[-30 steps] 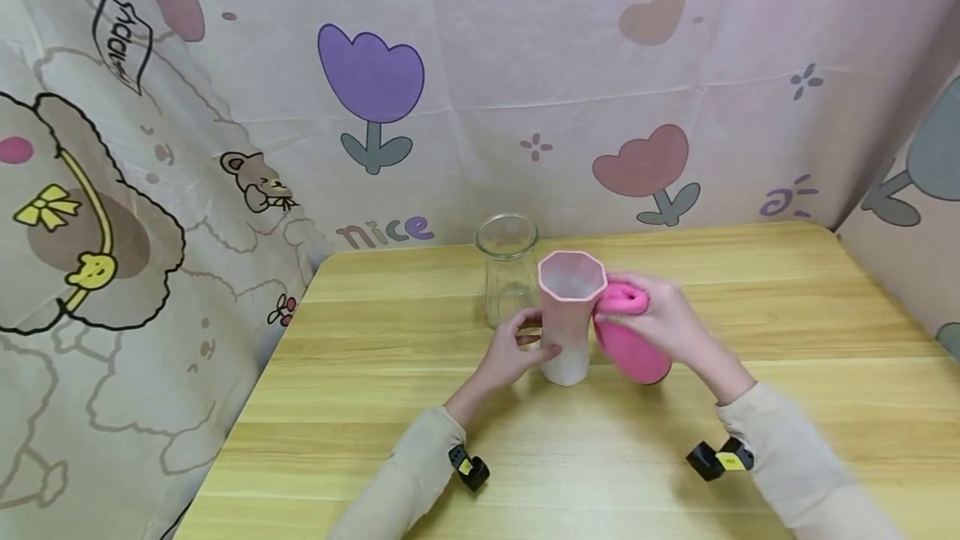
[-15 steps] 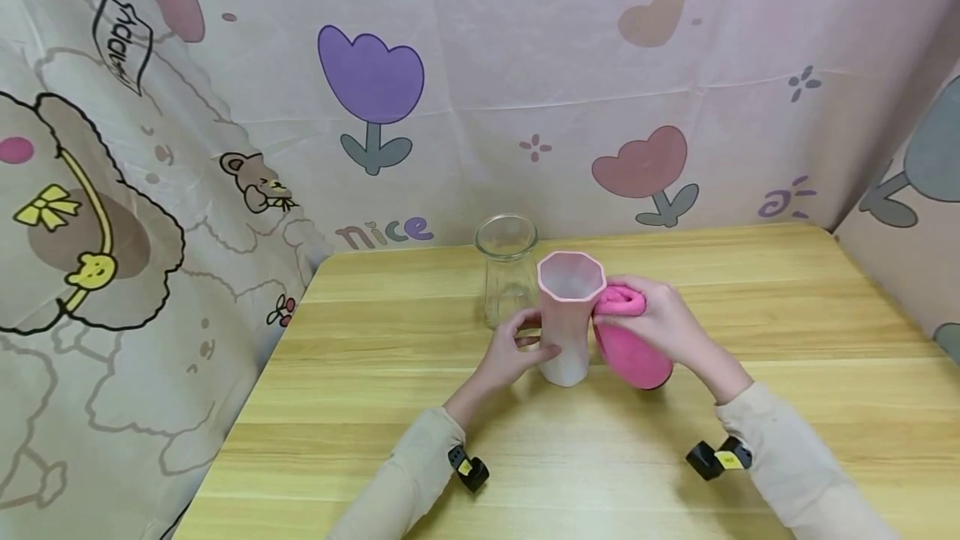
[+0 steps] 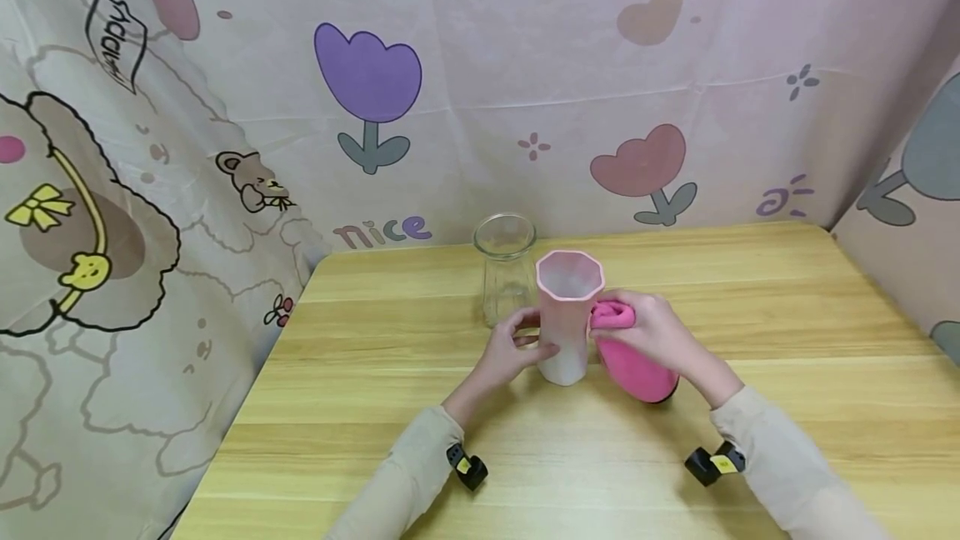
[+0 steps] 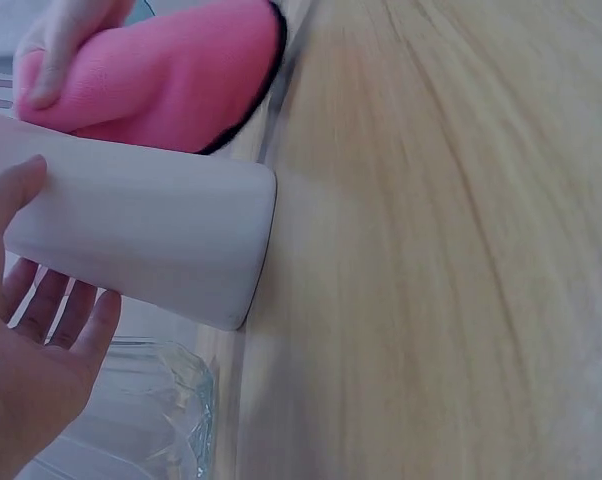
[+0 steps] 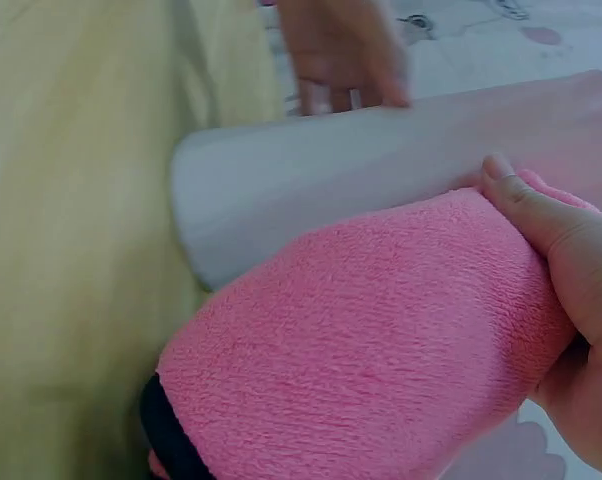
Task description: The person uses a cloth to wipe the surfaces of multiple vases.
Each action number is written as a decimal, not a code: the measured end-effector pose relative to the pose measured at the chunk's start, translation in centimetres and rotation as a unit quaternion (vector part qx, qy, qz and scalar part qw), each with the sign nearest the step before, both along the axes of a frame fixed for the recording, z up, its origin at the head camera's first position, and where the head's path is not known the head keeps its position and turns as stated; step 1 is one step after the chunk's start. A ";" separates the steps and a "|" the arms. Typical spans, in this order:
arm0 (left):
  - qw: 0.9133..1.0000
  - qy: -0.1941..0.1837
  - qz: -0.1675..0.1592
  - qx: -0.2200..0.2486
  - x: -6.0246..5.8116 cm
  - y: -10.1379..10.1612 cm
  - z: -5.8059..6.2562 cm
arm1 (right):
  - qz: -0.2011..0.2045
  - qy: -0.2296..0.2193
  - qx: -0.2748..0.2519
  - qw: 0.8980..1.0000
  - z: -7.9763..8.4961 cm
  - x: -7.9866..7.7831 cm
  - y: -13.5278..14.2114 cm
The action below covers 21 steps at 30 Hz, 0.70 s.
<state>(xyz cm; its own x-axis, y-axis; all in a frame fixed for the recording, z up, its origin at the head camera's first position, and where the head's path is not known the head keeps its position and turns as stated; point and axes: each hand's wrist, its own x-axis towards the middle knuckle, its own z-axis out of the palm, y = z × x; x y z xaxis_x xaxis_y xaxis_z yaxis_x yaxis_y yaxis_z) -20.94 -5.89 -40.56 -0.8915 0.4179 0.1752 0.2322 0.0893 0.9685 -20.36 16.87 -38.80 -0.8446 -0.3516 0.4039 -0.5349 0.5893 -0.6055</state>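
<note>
A pink-and-white vase [image 3: 564, 340] with an angular rim stands upright on the table, pink at the top and fading to white below. My left hand [image 3: 510, 352] grips its left side, thumb in front and fingers behind. In my right hand [image 3: 654, 330] is a bunched pink cloth [image 5: 371, 330] with a dark edge, pressed to the right side of the vase. The cloth's lower part hangs down near the table top. In the left wrist view, the vase's white lower part [image 4: 161, 220] lies between my thumb and fingers.
Behind and left of the pink-and-white vase stands a clear glass vase [image 3: 505, 273], close to my left fingers. A wooden table [image 3: 390, 340] lies beneath, backed by a printed fabric curtain [image 3: 480, 65].
My right hand has slid down a little along the side of the vase with the pink cloth. My left hand and both vases stay in place.
</note>
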 end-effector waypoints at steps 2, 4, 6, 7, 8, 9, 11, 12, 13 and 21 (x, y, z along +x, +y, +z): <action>1.000 -0.001 0.002 -0.001 0.0 0.0 0.0 | 0.005 -0.004 0.007 1.000 0.0 -0.1 -0.2; 1.000 -0.001 0.000 0.000 0.0 0.0 0.0 | 0.011 -0.020 0.029 0.999 -0.5 -0.2 -0.5; 1.000 -0.001 -0.001 0.000 0.0 0.0 0.0 | 0.025 -0.036 0.074 0.996 -1.5 -0.1 -0.8; 1.000 -0.001 -0.001 0.001 0.0 0.0 0.0 | 0.029 -0.042 0.096 0.994 -1.9 -0.1 -0.9; 1.000 -0.002 -0.002 0.002 0.0 0.0 0.0 | 0.034 -0.046 0.115 0.992 -2.4 0.0 -1.0; 1.000 -0.003 -0.004 0.003 0.0 0.0 0.0 | 0.039 -0.052 0.128 0.990 -2.7 0.0 -1.1; 1.000 -0.003 -0.005 0.005 0.0 0.0 0.0 | 0.047 -0.048 0.143 0.987 -2.9 0.0 -1.0; 1.000 -0.004 -0.006 0.006 0.0 0.1 0.0 | 0.046 -0.050 0.136 0.988 -2.7 0.0 -0.8; 1.000 -0.005 -0.006 0.008 -0.1 0.1 0.0 | 0.040 -0.051 0.124 0.990 -2.3 -0.1 -0.6; 1.000 -0.006 -0.002 0.006 -0.1 -0.1 -0.1 | -0.047 -0.006 -0.016 0.999 4.7 0.7 1.7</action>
<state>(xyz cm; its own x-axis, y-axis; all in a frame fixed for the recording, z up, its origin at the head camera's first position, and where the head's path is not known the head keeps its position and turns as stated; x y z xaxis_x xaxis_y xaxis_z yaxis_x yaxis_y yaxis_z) -21.02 -5.96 -40.69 -0.8916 0.4199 0.1694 0.2207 0.0764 0.9723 -19.62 18.54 -34.12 -0.8780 -0.2575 0.4036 -0.4708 0.6171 -0.6305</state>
